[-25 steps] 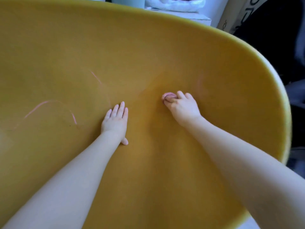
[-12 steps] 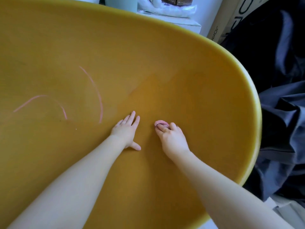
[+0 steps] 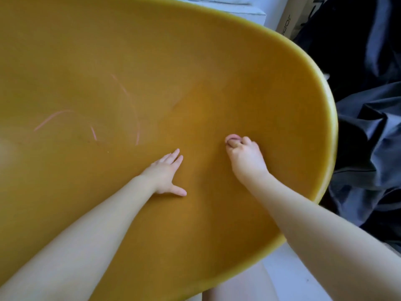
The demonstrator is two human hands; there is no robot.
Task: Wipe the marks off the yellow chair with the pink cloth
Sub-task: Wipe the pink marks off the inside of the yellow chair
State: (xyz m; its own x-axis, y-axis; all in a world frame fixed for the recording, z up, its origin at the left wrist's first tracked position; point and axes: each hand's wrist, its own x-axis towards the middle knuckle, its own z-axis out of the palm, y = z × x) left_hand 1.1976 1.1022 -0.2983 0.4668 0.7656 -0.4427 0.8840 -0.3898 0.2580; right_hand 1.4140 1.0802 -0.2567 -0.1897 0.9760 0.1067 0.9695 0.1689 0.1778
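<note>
Right hand (image 3: 246, 158) rests on the yellow chair (image 3: 217, 61), fingers curled tight round a bunched pink cloth (image 3: 231, 138), of which only a small fold shows at the fingertips. Left hand (image 3: 166, 172) lies flat on the seat, fingers straight and together, thumb spread. Remaining pink marks (image 3: 93, 131) lie to the left of both hands, beyond the left hand. The cloth hand is the farther one; its sweep must likely cross leftward past the bracing hand.
</note>
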